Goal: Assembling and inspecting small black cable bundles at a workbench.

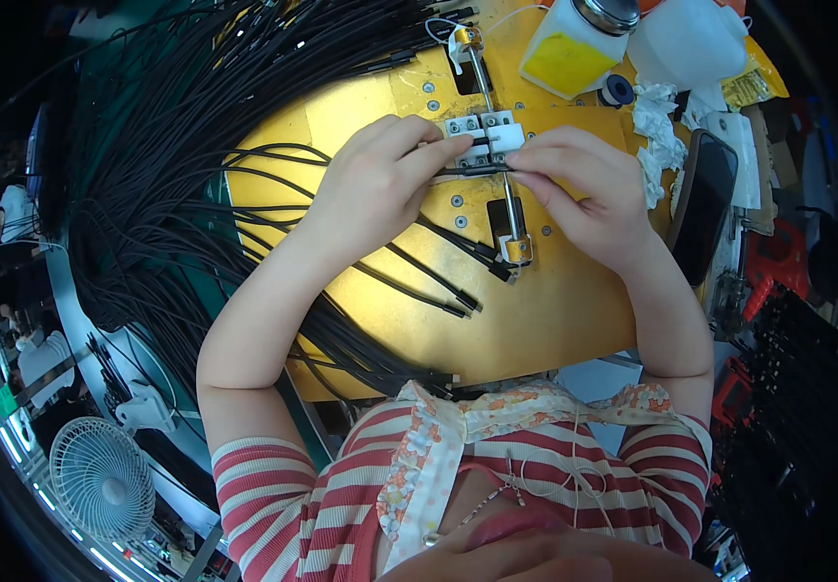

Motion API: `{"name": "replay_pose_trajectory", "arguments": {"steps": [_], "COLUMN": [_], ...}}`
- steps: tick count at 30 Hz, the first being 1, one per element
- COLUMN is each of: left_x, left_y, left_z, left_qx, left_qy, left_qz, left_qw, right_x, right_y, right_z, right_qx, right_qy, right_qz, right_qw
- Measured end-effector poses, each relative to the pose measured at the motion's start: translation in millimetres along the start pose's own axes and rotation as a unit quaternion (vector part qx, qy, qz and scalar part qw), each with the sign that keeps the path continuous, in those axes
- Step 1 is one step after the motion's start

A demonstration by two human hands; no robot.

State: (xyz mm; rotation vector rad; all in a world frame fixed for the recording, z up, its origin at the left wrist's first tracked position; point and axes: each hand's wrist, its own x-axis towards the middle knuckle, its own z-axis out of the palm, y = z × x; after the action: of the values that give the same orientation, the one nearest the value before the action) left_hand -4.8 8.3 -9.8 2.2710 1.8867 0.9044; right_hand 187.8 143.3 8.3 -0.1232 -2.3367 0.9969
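One cable (482, 171) spans left hand (377, 182) to right hand (589, 184).

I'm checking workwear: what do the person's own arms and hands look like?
Short, ribbed, red-and-white striped fabric sleeves end above the elbows. The left hand and right hand are bare, without gloves; no watch or bracelet shows on either wrist.

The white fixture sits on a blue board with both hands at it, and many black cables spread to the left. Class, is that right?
Not quite: the head view shows a gold board. The rest stands: the left hand and right hand are at the white fixture, with black cables to the left.
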Motion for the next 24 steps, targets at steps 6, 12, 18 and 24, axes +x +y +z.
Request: {"name": "replay_pose_trajectory", "arguments": {"steps": [6, 12, 18, 24], "left_x": [7.3, 0.9, 0.4, -1.1], "left_y": [26.4, 19.3, 5.8, 5.0], "left_z": [-47.8, -12.5, 1.4, 1.8], "left_qx": [-0.250, -0.114, 0.069, 0.122], "left_qy": [-0.128, -0.002, 0.029, 0.003], "left_qz": [-0.151, -0.060, 0.013, 0.032], "left_qw": [0.948, 0.992, 0.997, 0.992], "right_x": [-1.0, 1.4, 0.6, -0.4], "right_y": [-2.3, 2.9, 21.9, 22.3], "right_z": [-9.1, 2.6, 10.3, 11.7], "right_qx": [0.182, 0.109, 0.000, -0.046], "right_qy": [0.014, 0.026, 0.041, 0.028], "right_qz": [0.072, 0.086, 0.142, 0.123], "right_qw": [0.981, 0.990, 0.989, 0.991]}}
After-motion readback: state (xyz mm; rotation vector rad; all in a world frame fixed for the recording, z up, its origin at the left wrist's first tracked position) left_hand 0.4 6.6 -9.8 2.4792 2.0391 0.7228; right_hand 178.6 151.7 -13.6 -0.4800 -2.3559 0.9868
